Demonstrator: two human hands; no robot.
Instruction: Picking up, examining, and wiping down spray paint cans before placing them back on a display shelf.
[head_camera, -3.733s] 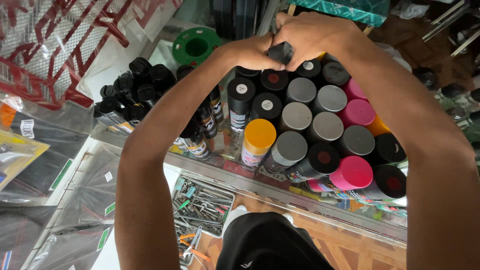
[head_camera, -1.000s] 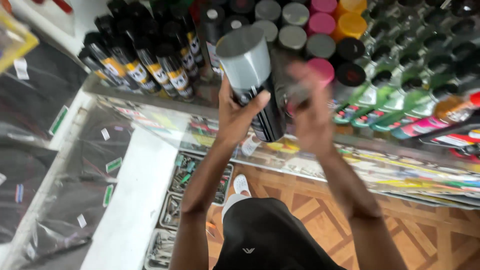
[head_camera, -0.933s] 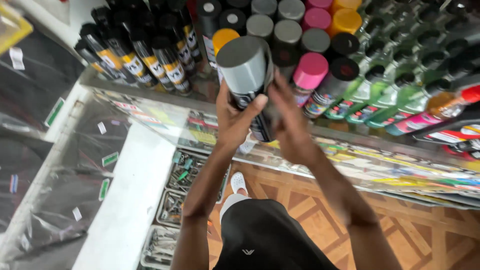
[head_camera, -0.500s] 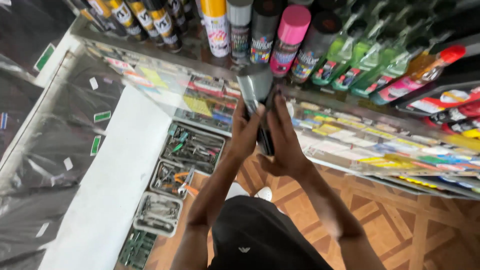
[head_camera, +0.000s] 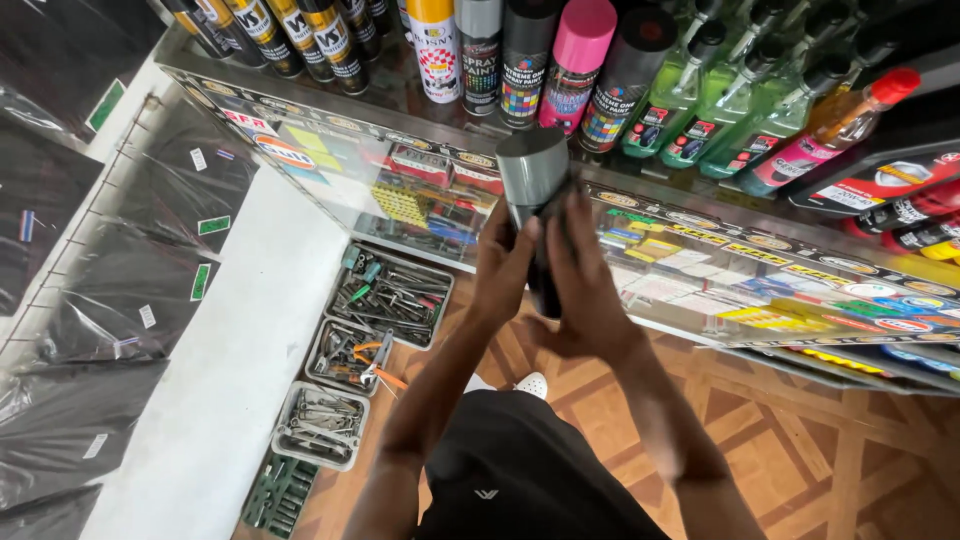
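Note:
Both my hands hold one spray can with a grey cap and a dark body, upright in front of me. My left hand wraps its left side, thumb near the cap. My right hand covers the can's right side and lower body. The can hangs above the edge of a glass counter, just in front of a row of upright spray cans with yellow, grey, black and pink caps.
Green spray bottles and a red-capped bottle stand to the right on the counter. Small trays of hand tools lie on the floor by a white ledge. Plastic-wrapped dark packages hang at left. The floor is wooden parquet.
I took the grey-capped can from the stacked cans and brought it down towards me. My view has tilted down, so the counter front and floor trays now show.

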